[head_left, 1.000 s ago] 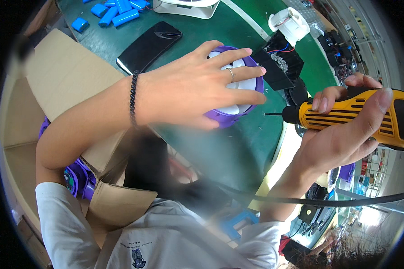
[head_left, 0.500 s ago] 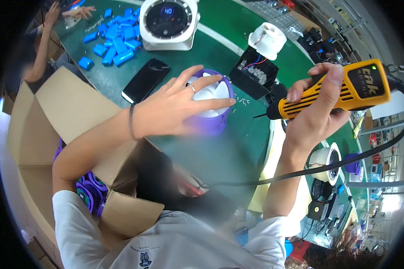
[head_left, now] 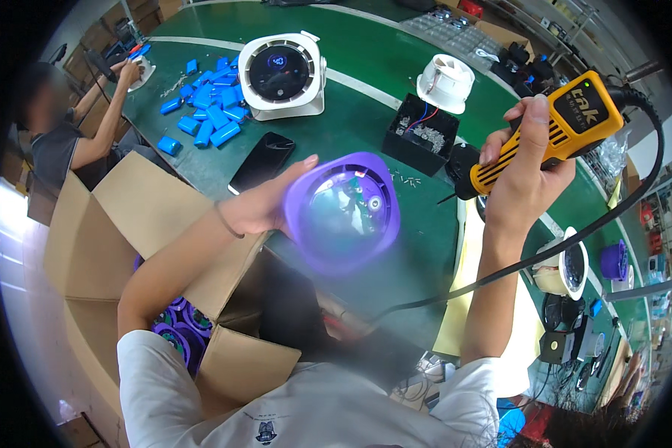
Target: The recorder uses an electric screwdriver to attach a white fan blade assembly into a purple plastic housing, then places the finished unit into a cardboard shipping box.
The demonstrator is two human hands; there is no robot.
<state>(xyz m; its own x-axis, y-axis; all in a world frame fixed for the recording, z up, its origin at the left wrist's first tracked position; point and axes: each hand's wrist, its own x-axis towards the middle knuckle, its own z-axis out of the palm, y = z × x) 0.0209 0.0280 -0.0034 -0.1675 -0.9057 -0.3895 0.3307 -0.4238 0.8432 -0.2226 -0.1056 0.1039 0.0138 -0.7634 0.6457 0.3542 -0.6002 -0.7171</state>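
Near the centre, the left hand (head_left: 265, 207) clasps the purple housing (head_left: 343, 216) at its nine o'clock rim, most fingers hidden, apparently tipping its round face toward the wearer. At two o'clock, the right hand (head_left: 529, 175) wraps the yellow electric screwdriver (head_left: 567, 123), perhaps keeping its bit clear. The cable (head_left: 530, 261) crossing the right forearm could snag. A black screw box (head_left: 414, 153) sits at one, blue battery packs (head_left: 216, 117) at ten, an open carton (head_left: 153, 190) at eight.

L hand (head_left: 261, 203) grips purple housing (head_left: 342, 213) by its L edge, raised over green bench (head_left: 343, 134). R hand (head_left: 530, 185) holds yellow/blk elec. screwdriver (head_left: 571, 119), bit (head_left: 446, 198) toward L. Far: blue batt. packs (head_left: 216, 116) beside white-cased device (head_left: 297, 106) w/ lit display (head_left: 278, 67). Near L: open carton (head_left: 89, 246) w/ purple parts (head_left: 190, 345).
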